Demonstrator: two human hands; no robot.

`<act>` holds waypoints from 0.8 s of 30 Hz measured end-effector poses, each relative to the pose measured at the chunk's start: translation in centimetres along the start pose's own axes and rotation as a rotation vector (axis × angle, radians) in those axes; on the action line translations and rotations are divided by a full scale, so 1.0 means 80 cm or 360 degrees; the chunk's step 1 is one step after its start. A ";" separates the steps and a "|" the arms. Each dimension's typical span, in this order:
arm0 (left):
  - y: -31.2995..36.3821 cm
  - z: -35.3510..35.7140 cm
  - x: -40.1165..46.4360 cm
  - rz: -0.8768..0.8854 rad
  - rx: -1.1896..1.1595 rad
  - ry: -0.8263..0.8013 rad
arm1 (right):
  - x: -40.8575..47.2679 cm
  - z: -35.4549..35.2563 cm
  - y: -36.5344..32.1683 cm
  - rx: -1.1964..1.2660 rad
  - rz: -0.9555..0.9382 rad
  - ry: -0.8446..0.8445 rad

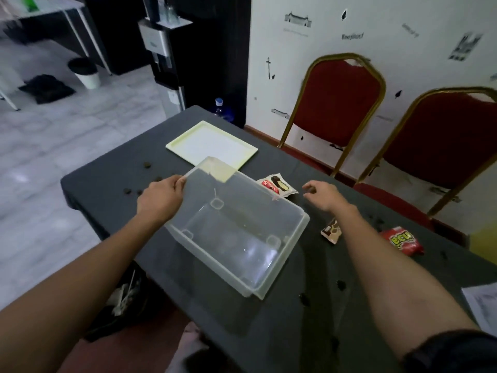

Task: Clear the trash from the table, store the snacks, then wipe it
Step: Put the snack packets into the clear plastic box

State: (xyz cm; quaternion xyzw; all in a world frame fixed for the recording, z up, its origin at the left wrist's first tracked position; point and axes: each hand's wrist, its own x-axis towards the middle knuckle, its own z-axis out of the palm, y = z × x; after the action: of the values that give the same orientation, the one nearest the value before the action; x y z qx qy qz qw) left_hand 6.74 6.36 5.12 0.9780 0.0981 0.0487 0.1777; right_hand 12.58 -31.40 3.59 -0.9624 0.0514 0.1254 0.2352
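A clear plastic bin is tilted above the dark table, and my left hand grips its far left rim. My right hand hovers over the table with fingers loosely curled, holding nothing, just right of a red and white snack packet. A small brown snack packet lies beside my right forearm. A red snack bag lies further right. A pale yellow lid lies flat at the table's far end. Dark crumbs dot the cloth.
Two red chairs with gold frames stand against the wall on the right. A lined trash bin sits on the floor at the table's left edge. A sheet of paper lies at the right edge. A blue-capped water bottle stands beyond the table.
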 end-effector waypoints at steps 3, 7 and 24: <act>0.012 0.000 0.001 0.0053 0.0142 0.0053 | 0.039 0.005 -0.019 -0.0122 -0.0162 -0.0118; 0.020 -0.006 0.007 0.0092 0.0146 -0.0073 | 0.080 0.033 -0.039 -0.0259 -0.0385 -0.0412; 0.019 -0.006 -0.011 -0.0040 -0.0083 0.0059 | 0.004 -0.065 -0.197 0.1239 -0.0523 -0.1044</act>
State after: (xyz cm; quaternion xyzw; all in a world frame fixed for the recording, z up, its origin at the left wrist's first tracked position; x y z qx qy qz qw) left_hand 6.07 4.97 6.08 0.9706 0.1124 0.0671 0.2019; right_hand 16.54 -19.89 14.86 -0.7095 -0.1335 0.3529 0.5951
